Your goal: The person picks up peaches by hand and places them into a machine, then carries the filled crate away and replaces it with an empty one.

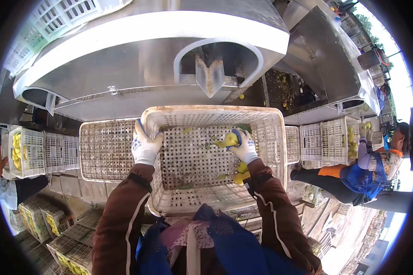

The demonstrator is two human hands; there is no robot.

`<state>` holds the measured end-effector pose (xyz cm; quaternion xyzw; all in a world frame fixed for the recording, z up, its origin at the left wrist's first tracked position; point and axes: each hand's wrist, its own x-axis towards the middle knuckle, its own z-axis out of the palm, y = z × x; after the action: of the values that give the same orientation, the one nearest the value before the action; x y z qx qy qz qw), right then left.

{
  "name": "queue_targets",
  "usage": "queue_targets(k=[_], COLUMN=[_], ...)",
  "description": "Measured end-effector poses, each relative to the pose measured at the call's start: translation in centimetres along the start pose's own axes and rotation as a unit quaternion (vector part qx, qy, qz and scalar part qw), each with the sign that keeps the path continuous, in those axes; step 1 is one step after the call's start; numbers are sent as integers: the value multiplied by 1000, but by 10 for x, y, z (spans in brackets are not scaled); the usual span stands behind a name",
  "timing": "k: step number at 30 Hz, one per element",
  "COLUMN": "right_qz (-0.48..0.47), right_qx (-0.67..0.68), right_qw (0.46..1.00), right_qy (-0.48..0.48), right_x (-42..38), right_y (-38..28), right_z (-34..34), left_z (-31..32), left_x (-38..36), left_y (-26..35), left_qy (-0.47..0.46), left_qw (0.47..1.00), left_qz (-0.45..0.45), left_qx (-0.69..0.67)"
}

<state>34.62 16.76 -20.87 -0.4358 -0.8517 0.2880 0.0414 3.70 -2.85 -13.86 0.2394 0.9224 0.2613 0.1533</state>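
Note:
A large white plastic crate with a perforated floor stands in front of me, holding a few yellow-green fruits and some leaves. My left hand, in a white glove with blue fingertips, grips the crate's left rim. Inside the crate, toward its right side, my right hand is gloved too, its fingers closed on a yellow-green fruit. More fruit lies beside my right wrist, partly hidden by the sleeve.
Beyond the crate is a metal machine with an arched outlet. An upturned crate adjoins on the left. Crates of fruit stand right, near a co-worker. Another person is far left; filled crates sit lower left.

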Motion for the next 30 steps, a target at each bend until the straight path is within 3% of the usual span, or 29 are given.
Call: queue_targets(k=[4,7,9,11,15,19,22,23,25,27,28,29,30], right_qz=[-184,-233,-207,-58,16,50,-80,-154,-217,-189,-56,80,140], right_qx=[128,125,-27,-102,-140,-166,-200,-129,70,187,54,-79,-151], right_qw=[960,913,899,935,933,949,917,918,959,961,996,994,975], right_qy=[166,312,386,335,332,264,336,341,170,81,35,-15,-79], right_x=[-2,26,52,75,97,133,121,107,61,41,37,33,30], right_y=[-100,-159,-181,-190,-208,-232,-216,-201,-166,-94,-56,-24,-5], right_z=[-51,-70,-76,-61,-59,-85,-106,-113,-131,-113,-101,-83,-64], left_z=[-7,-4,-1,0,-3,-7,-3,1,1,1,1,2,2], left_x=[-1,0,0,0,0,-1,0,1,3,4,4,3,3], left_y=[8,0,-3,-5,-4,1,-4,-9,-6,-4,-3,-4,-5], left_qy=[-27,-6,-3,-4,-20,-29,-8,0,-10,-14,-11,-9,-11], left_qw=[999,1000,1000,1000,1000,999,999,999,998,998,999,999,999], left_qz=[-29,-6,-1,2,-4,-15,5,23,2,-2,2,6,5], left_qx=[0,14,1,-18,-19,-18,-32,-45,-54,-58,-50,-40,-43])
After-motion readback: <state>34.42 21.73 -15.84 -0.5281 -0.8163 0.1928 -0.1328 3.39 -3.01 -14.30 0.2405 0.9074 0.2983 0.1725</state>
